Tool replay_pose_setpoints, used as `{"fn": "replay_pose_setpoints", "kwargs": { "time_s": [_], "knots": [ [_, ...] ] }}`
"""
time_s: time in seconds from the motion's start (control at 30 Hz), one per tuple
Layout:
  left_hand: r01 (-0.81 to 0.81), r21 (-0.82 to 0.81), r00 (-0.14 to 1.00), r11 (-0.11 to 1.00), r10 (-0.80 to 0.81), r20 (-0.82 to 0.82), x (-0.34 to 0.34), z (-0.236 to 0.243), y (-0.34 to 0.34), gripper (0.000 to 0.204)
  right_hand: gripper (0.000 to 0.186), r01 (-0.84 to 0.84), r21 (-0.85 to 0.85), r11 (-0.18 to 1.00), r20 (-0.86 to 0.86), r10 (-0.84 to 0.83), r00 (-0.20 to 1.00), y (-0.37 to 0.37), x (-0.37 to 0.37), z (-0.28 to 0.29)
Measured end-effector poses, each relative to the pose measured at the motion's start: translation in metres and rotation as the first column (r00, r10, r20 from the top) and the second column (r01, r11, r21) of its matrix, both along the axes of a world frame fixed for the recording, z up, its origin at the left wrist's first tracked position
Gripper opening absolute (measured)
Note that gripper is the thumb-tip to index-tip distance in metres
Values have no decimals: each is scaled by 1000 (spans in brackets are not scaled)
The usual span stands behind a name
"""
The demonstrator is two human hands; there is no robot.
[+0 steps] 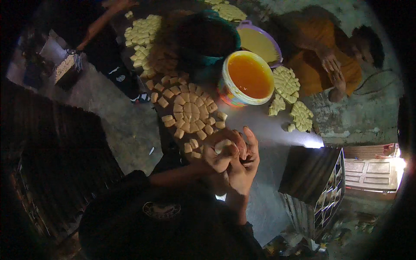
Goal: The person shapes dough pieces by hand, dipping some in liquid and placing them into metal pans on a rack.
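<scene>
The person's two hands meet above the near edge of the counter [264, 125], touching each other, with the left hand [213, 157] curled around a pale dough piece [222, 146] that shows between its thumb and fingers. The right hand [242, 175] presses close beside it, some fingers bent and one raised; whether it also grips the piece I cannot tell. Just beyond the left hand lies a round cluster of tan dough pieces [190, 108], ringed by loose ones. Farther off stands a bucket [229, 96] of orange liquid [249, 74], next to a dark teal tub [238, 40] and a purple basin [278, 48] with pale yellow contents. Paler dough pieces [287, 84] sit in patches to the bucket's right, and more lie at the far left. A co-worker in an orange-brown top [310, 78] is at the right, hands together; another person's arm [99, 27] reaches in at upper left.
</scene>
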State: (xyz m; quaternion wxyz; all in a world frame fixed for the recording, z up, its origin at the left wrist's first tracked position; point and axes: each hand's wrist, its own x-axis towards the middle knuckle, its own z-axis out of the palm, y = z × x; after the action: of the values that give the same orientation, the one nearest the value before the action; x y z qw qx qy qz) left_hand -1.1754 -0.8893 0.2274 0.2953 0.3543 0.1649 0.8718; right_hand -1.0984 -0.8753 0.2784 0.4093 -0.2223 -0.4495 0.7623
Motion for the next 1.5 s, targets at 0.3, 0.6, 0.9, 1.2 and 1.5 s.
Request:
{"fn": "replay_pose_setpoints", "kwargs": {
  "time_s": [0.3, 0.6, 0.9, 1.2, 1.5],
  "knots": [
    [-340, -168, 932, 925, 355, 73, -149, -31, -20, 31, 50, -271, 51, 961, 202, 256, 945, 75, -132, -31],
    [-650, -601, 759, 465, 355, -546, -189, -83, -58, 22, 33, -875, 479, -72, 734, -513, 445, 215, -331, -61],
    [-275, -728, 953, 628, 279, -118, -196, -112, -61, 35, 40, -804, 595, 5, 760, -327, 561, 220, -336, -57],
    [-188, -761, 960, 621, 280, -9, -200, -27, -49, 31, 30, -477, -42, 878, 384, 455, 803, 141, -276, 7],
    [518, -378, 775, 767, -235, 586, -126, 48, -37, 38, 25, -248, 344, 906, 179, 196, 964, 71, -98, 29]
  ]
}}
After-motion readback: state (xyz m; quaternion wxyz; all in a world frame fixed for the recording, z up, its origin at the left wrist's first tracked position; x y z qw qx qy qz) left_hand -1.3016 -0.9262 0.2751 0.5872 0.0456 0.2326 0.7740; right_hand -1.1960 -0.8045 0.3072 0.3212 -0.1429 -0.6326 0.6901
